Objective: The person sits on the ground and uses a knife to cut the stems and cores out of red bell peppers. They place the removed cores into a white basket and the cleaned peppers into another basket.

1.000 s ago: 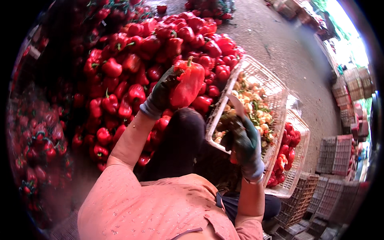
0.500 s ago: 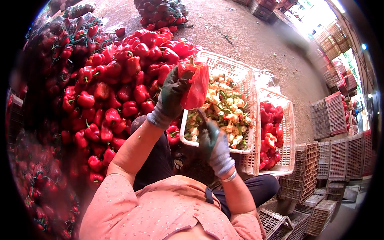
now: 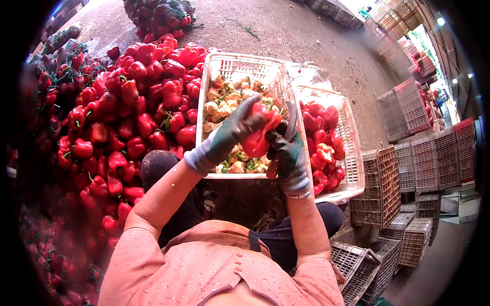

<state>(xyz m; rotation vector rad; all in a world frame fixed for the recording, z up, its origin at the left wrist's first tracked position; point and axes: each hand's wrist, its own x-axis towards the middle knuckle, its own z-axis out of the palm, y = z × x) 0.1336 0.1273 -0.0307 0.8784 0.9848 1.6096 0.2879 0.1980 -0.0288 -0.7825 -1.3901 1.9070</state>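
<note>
My left hand (image 3: pixel 229 136), in a grey and dark green glove, is closed around a red bell pepper (image 3: pixel 258 143). The pepper is over a white plastic crate (image 3: pixel 204 84) that holds cut pepper cores (image 3: pixel 217 109) with pale seeds and green stems. In a matching glove, my right hand (image 3: pixel 289 155) grips a knife (image 3: pixel 292 121), its curved blade pointing up. The right fingers meet the pepper's right side. They hide the knife's handle and part of the pepper. Whether the blade touches the pepper, I cannot tell.
A large heap of red peppers (image 3: pixel 115 132) spreads on the left, with net sacks (image 3: pixel 158 15) of peppers behind and beside it. A second white crate (image 3: pixel 354 153) on the right holds cored red peppers (image 3: pixel 321 135). Stacked plastic crates (image 3: pixel 375 186) stand farther right.
My hands, apart before, have come together over the core crate. The pepper is lower, and the knife has risen beside it. The whole view has swung to the right.
</note>
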